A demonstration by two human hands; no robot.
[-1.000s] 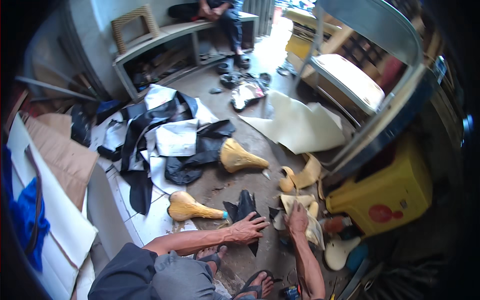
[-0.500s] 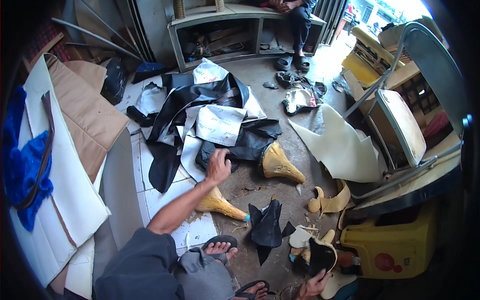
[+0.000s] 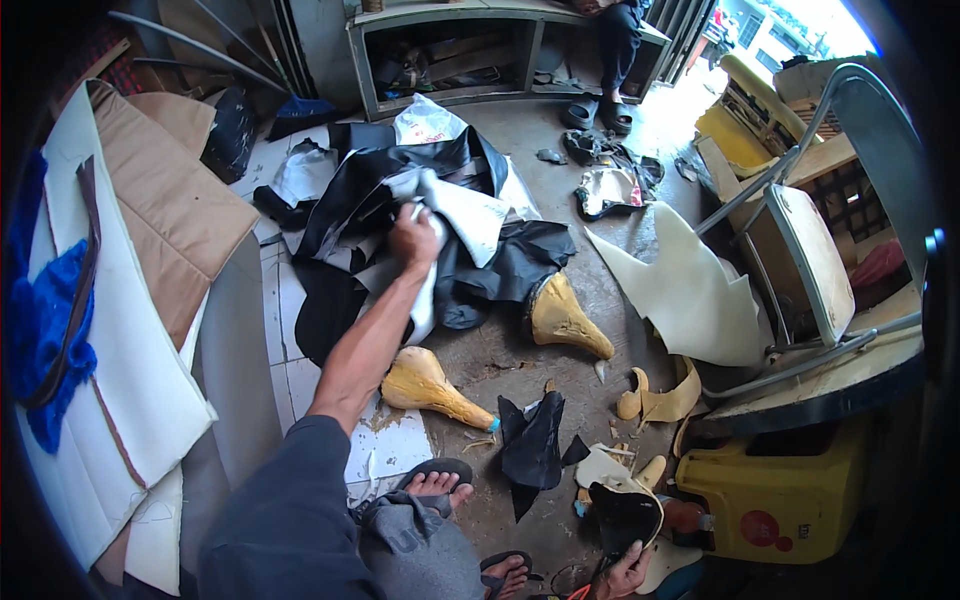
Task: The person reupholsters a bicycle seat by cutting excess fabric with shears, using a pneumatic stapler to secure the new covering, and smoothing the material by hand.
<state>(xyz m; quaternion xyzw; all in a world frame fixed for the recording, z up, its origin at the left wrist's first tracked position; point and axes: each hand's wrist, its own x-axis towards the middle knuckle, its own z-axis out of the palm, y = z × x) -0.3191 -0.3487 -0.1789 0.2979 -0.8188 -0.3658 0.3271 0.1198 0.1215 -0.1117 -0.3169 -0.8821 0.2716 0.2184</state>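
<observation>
My left hand (image 3: 415, 238) reaches into the heap of black sheet material with pale backing (image 3: 480, 262). Its fingers are closed on a white-backed sheet (image 3: 468, 213), which is folded up in the grip. Low on the right, my right hand (image 3: 622, 573) pinches the edge of a curved black piece with a cream rim (image 3: 628, 515); I cannot make out whether it is a saddle shell or a cover. Two bicycle saddles with bare yellow foam lie on the floor: one saddle (image 3: 565, 318) beside the heap, another saddle (image 3: 432, 385) below my left forearm.
Black scraps (image 3: 532, 440) lie before my feet. A cream foam sheet (image 3: 680, 285) and curled foam offcuts (image 3: 668, 395) lie to the right, near a folding chair (image 3: 812, 255) and a yellow plastic stool (image 3: 765, 490). Large white and brown sheets (image 3: 150, 300) lean at left. A person sits beyond the heap.
My left hand has moved up and slightly left, lifting and folding the white-backed sheet. The piece in my right hand has tilted and shifted slightly left.
</observation>
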